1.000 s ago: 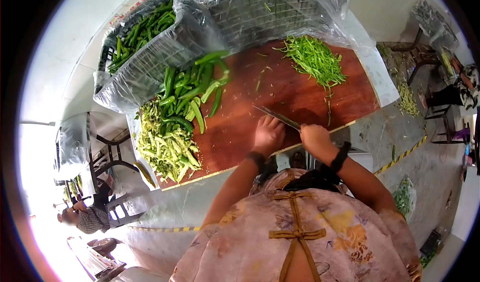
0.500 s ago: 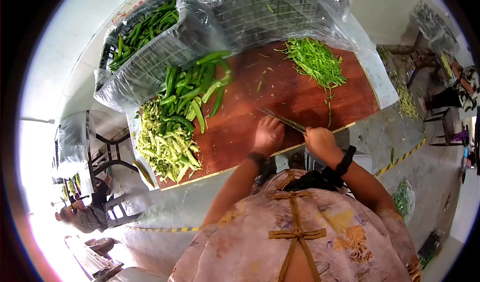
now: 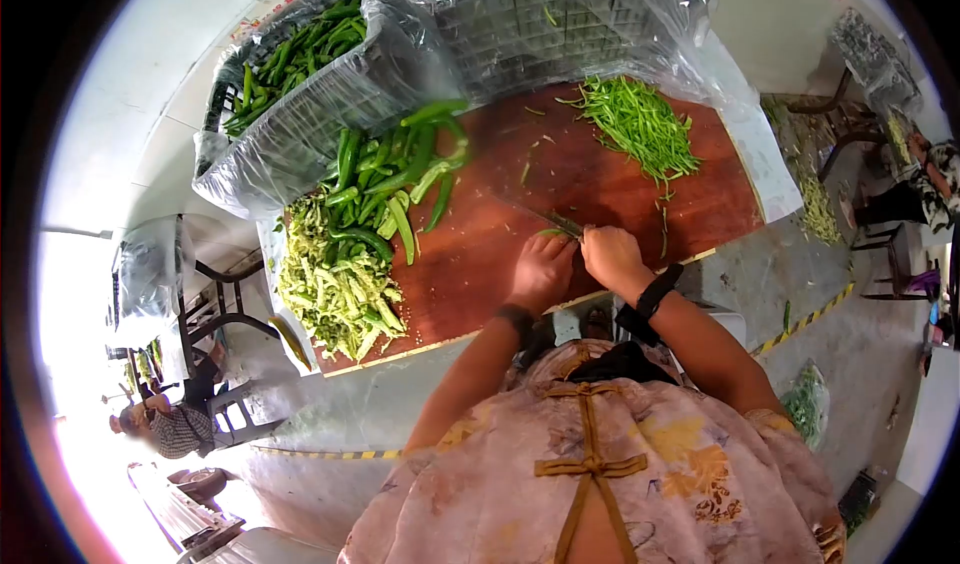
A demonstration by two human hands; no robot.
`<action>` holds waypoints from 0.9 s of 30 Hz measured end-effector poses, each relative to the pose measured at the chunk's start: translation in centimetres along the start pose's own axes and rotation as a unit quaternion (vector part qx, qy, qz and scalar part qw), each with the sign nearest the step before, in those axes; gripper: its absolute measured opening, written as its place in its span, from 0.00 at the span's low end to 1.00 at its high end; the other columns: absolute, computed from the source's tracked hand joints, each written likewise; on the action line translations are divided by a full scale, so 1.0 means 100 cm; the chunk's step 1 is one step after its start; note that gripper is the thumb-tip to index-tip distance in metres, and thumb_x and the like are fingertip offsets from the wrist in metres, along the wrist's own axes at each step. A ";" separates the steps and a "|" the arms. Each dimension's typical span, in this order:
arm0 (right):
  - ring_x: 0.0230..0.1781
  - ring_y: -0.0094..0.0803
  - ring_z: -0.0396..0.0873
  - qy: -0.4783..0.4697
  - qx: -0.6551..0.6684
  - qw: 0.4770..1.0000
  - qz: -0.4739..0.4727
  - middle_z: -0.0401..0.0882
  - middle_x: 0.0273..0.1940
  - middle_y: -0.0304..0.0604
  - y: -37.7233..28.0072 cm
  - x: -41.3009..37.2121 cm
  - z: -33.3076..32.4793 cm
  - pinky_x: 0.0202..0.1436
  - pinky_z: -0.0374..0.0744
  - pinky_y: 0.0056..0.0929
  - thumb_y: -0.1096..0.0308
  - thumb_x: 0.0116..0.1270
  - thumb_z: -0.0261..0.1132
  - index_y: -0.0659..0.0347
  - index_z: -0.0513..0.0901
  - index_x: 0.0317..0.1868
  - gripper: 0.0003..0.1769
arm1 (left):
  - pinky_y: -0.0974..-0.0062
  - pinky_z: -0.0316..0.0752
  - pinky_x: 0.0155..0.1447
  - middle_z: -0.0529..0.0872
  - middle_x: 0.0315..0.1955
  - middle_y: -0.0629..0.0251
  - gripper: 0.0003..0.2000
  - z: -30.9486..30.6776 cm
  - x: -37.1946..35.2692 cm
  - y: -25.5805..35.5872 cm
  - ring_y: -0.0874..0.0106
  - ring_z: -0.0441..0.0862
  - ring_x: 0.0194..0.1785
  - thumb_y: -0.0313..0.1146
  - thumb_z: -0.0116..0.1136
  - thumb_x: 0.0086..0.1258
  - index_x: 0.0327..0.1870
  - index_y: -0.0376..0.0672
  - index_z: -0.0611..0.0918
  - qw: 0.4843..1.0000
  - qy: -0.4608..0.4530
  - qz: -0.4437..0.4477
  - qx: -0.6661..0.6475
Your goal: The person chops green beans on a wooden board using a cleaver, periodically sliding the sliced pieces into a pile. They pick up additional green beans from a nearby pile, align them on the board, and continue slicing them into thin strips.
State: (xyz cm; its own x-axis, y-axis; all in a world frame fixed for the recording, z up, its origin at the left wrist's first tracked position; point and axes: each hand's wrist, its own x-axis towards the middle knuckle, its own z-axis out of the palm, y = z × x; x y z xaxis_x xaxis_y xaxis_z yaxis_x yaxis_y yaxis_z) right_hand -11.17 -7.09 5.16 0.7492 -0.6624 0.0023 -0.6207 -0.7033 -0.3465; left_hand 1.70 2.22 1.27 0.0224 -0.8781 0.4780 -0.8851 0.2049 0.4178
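My right hand point(image 3: 612, 261) is closed round the handle of a knife point(image 3: 560, 224), whose blade points up and left over the red-brown board point(image 3: 480, 254). Beside it, my left hand point(image 3: 543, 268) presses on the board with curled fingers, a bit of green pepper point(image 3: 550, 232) showing at its fingertips. Shredded green pepper point(image 3: 640, 129) lies in a heap at the board's upper right. Whole green peppers point(image 3: 385, 179) are piled on the left, above a mound of pale pepper cores point(image 3: 335, 284).
Behind the board stand a plastic-lined crate of peppers point(image 3: 300, 59) and another plastic-lined crate point(image 3: 570, 24). One person point(image 3: 175, 426) is at the far left, another point(image 3: 930, 179) at the far right. Chairs stand on both sides.
The knife and my right hand have moved left, closer to my left hand. A bit of green now shows at my left fingertips.
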 end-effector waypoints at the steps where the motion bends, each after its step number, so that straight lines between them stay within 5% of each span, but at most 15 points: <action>1: 0.27 0.54 0.78 0.001 0.001 1.000 0.000 0.78 0.24 0.55 0.001 -0.001 -0.002 0.31 0.76 0.50 0.65 0.63 0.57 0.64 0.78 0.30 0.11 | 0.61 0.69 0.56 0.78 0.43 0.60 0.13 0.002 -0.002 -0.001 0.59 0.74 0.51 0.26 0.55 0.53 0.41 0.38 0.80 1.000 0.009 -0.011 0.001; 8: 0.27 0.53 0.78 -0.015 -0.001 0.999 0.043 0.78 0.23 0.54 0.020 -0.043 -0.026 0.31 0.75 0.49 0.64 0.63 0.58 0.64 0.77 0.32 0.10 | 0.59 0.73 0.52 0.79 0.45 0.54 0.15 0.009 -0.007 -0.008 0.52 0.76 0.50 0.26 0.54 0.56 0.46 0.38 0.79 1.000 0.024 -0.006 -0.017; 10: 0.27 0.53 0.78 0.004 0.004 1.000 0.021 0.77 0.22 0.54 0.025 -0.055 -0.024 0.31 0.75 0.49 0.64 0.63 0.58 0.64 0.77 0.32 0.10 | 0.61 0.69 0.58 0.76 0.46 0.57 0.13 0.011 -0.006 -0.008 0.57 0.72 0.53 0.26 0.53 0.56 0.43 0.36 0.79 1.000 -0.004 -0.010 -0.013; 27: 0.26 0.54 0.78 -0.027 -0.017 0.998 0.046 0.78 0.22 0.56 0.029 -0.072 -0.035 0.32 0.76 0.49 0.66 0.62 0.56 0.64 0.77 0.29 0.10 | 0.60 0.69 0.52 0.78 0.41 0.63 0.07 0.009 0.008 0.010 0.61 0.73 0.51 0.31 0.57 0.52 0.32 0.43 0.81 0.997 -0.016 -0.028 0.064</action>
State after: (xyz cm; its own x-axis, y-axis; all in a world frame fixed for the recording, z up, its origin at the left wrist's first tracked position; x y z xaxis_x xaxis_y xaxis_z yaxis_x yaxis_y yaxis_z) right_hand -19.18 -5.29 7.46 0.6999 -0.7099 -0.0788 -0.6937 -0.6493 -0.3117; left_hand 0.41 1.35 1.41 0.0601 -0.9001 0.4316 -0.9348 0.1009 0.3407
